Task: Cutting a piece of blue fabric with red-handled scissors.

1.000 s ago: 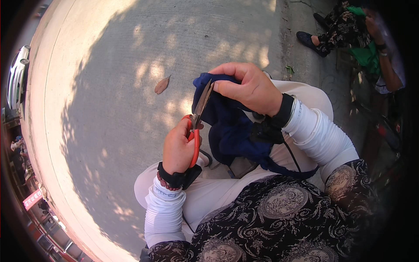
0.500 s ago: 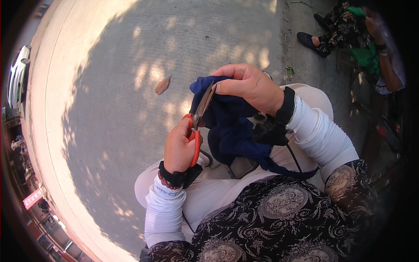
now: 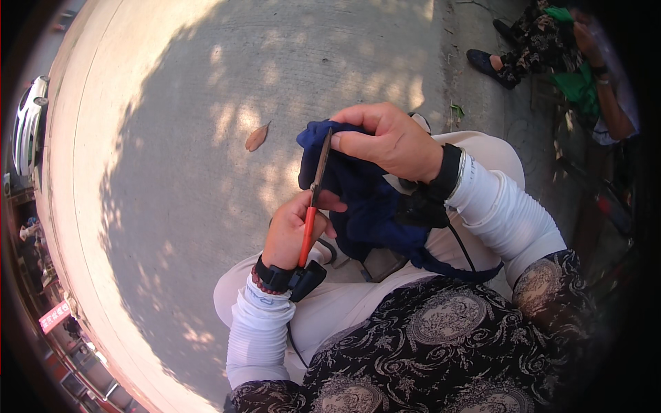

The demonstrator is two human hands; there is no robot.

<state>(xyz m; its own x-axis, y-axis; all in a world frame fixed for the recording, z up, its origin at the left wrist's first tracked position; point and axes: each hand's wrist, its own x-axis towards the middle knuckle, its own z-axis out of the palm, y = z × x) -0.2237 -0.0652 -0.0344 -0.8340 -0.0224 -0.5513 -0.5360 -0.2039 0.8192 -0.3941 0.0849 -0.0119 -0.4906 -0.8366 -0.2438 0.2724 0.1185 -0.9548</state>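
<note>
My left hand (image 3: 286,234) is closed on a pair of scissors (image 3: 308,230) with red handles and dark metal blades. They are turned nearly edge-on and point away from me, the blade tips ending beside my right thumb. My right hand (image 3: 399,141) pinches the top edge of a dark navy cloth (image 3: 365,199) between thumb and fingers. The cloth hangs in loose folds between my hands and down onto my lap. The blades lie against its upper left part. Whether fabric sits between them I cannot tell.
My legs (image 3: 475,237) in pale trousers are under the cloth. A dry leaf (image 3: 257,138) lies on the concrete ground (image 3: 186,172). At the upper right another person sits with green cloth (image 3: 575,89) in hand. A pale car (image 3: 29,124) stands far left.
My left hand has rotated the scissors from a flat view with both handle loops showing to almost edge-on. Its fingers have shifted against the cloth. My right hand keeps its pinch, moving slightly.
</note>
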